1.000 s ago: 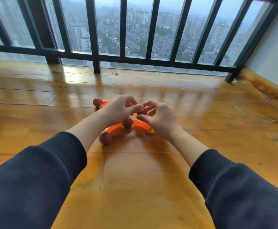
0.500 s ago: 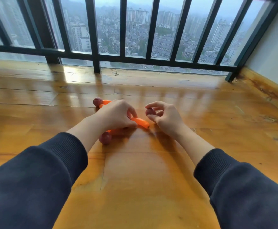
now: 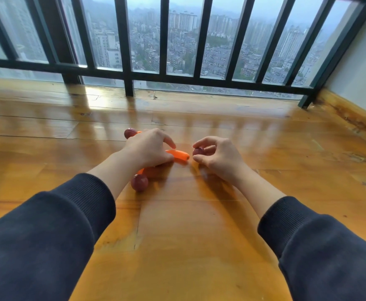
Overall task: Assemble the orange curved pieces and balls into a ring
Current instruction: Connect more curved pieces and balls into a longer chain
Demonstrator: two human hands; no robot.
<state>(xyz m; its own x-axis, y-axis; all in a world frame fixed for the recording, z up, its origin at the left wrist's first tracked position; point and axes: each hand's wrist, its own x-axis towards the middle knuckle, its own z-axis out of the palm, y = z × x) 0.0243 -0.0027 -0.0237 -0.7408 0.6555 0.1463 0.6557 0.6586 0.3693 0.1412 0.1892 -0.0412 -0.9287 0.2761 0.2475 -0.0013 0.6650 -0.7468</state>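
L hand (image 3: 149, 148) lies palm-down over the orange curved pieces (image 3: 178, 155) on the wooden floor (image 3: 177, 235), fingers curled round one piece and pressing it to the boards; index finger lifted a bit, pointing toward the R hand. Free end of that orange piece sticks out past the L fingertips, blunt tip w/ a small hole, aimed at the R hand. Rest of the orange parts mostly hidden under the L palm; how many pieces are joined there, can't tell.

R hand (image 3: 219, 155) just beside that tip, apart from it, narrow gap. It pinches a small dark-red ball (image 3: 198, 151) btw thumb and index finger, other fingers loosely curled behind. Ball held level w/ the orange tip, not touching it.

Two more balls visible. One, near ball (image 3: 139, 182), sits on the floor below the L wrist, at the near end of an orange bit showing from under the palm; looks attached, joint not clear. Other, far ball (image 3: 130, 133), peeks out beyond the L knuckles, w/ a sliver of orange touching it.

Both forearms bare from wrist up to dark navy sleeves (image 3: 47, 235) w/ ribbed cuffs pushed back.

No containers in view; all parts lie direct on the floor or in hand. Beyond the hands: dark metal railing (image 3: 130, 51) along the floor edge, hazy city blocks behind it. Pale wall to the R of the R hand.
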